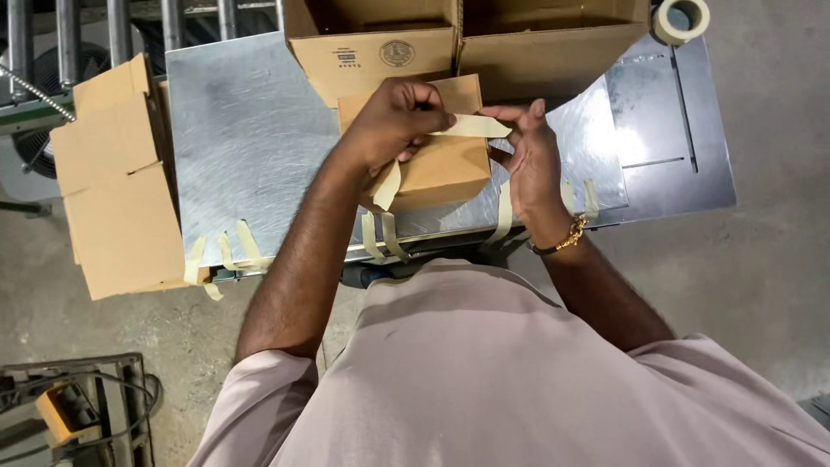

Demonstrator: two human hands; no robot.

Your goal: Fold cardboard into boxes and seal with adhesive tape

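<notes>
Concrete floor (761,285) surrounds a metal counter (251,147) with a swirl-polished top.

Head view: a small brown cardboard box (445,169) lies on the counter near its front edge, directly before the person. The left hand (393,121) is closed, pinching one end of a pale tape strip (474,127) over the box. The right hand (529,156) pinches the other end between thumb and fingers, so the strip spans the box top between both hands. A second strip (386,186) hangs below the left hand against the box side.

Handling: the strip is judged thin, limp and very light, with one tacky face; it will likely curl and stick to itself if slackened, so grip at the two ends and keep it taut. The box appears light and moderately stiff; its walls would probably dent under hard pressure, so hold it at the edges.

Count:
- Small box in hand: one.
- Open cartons (380,43) at the counter's far edge: two.
- Flat cardboard blanks (117,182) at the left: one stack; sheet count cannot be told.
- Tape roll (681,19) at the far right corner: one.
- Pre-cut strips (226,251) hanging from the front edge: about eight visible.
</notes>
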